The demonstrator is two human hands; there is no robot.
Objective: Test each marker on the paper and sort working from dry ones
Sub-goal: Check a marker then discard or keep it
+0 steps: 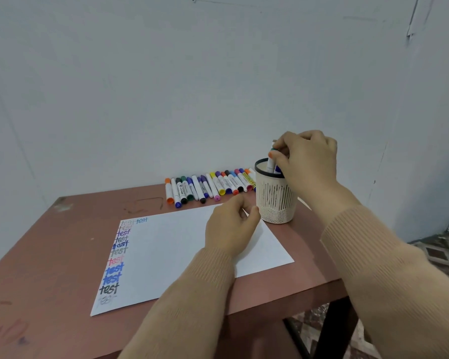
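Observation:
A white paper [182,244] lies on the table with a column of "test" words in several colours down its left edge. Several capped markers [208,186] lie in a row along the far edge. A cream slotted cup [276,200] stands at the paper's far right corner and holds a few markers. My right hand [307,156] is above the cup, fingers closed on a white marker [271,161] with an orange end that stands in it. My left hand [230,226] rests on the paper beside the cup, fingers loosely curled, holding nothing.
The reddish-brown table [49,242] has scuffed marks on its left side. Its right edge and a black leg [332,330] are close to my right sleeve. A pale wall rises right behind the marker row. Patterned floor tiles [441,252] show at the right.

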